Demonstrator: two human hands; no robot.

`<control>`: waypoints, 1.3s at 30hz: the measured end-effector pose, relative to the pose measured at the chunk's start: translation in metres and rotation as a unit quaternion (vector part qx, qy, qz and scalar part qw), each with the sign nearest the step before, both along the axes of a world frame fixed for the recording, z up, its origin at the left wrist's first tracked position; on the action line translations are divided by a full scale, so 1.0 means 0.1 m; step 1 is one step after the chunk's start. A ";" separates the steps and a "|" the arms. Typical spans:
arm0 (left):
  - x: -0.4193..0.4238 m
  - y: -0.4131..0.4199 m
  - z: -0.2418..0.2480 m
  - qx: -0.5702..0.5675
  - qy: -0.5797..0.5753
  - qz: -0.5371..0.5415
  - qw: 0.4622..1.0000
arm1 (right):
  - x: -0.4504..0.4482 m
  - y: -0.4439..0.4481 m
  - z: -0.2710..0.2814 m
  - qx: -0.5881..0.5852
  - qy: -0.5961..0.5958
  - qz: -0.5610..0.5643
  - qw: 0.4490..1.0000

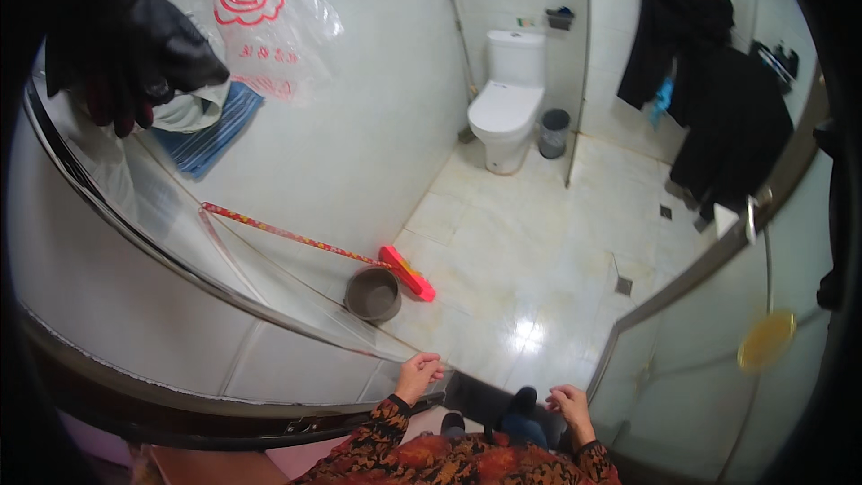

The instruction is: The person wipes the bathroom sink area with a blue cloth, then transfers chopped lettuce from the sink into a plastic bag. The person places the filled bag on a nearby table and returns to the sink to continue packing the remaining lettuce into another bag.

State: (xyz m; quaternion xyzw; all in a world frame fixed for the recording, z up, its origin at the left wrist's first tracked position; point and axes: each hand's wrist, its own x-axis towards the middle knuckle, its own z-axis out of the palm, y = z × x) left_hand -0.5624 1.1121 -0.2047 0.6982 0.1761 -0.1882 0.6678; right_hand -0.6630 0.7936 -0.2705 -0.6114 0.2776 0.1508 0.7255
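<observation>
My left hand (419,377) is raised at the lower middle, beside the door frame, its fingers loosely curled with nothing seen in them. To its right, my right hand (570,405) hangs near the edge of the glass door, fingers bent and apart, holding nothing. Both sleeves are patterned in orange and black. Ahead of my left hand, a grey-brown bucket (373,294) stands on the tiled floor. A broom with a pink head (408,274) lies against it, its red patterned handle (289,236) leaning left to the wall.
A white toilet (506,108) stands at the back, with a grey waste bin (554,133) and a long-handled tool (460,34) beside it. Black clothes (727,94) hang at right. The glass door (693,350) is at right. A plastic bag (269,27) and blue towel (209,135) hang upper left.
</observation>
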 end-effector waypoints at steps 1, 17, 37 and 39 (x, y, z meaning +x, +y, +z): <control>0.09 -0.01 0.02 0.006 -0.011 0.018 1.000 | 0.14 -0.11 0.00 -0.010 0.007 0.005 1.000; 0.60 0.18 0.45 0.065 -0.119 0.158 0.978 | 3.73 0.75 4.03 -0.158 -0.716 0.160 0.661; 0.69 0.29 0.01 0.063 -0.243 0.218 0.943 | 4.26 2.48 7.06 -0.031 -0.823 0.050 0.565; 0.70 0.29 0.04 0.063 -0.230 0.236 0.942 | 4.21 2.46 7.15 -0.013 -0.808 -0.003 0.589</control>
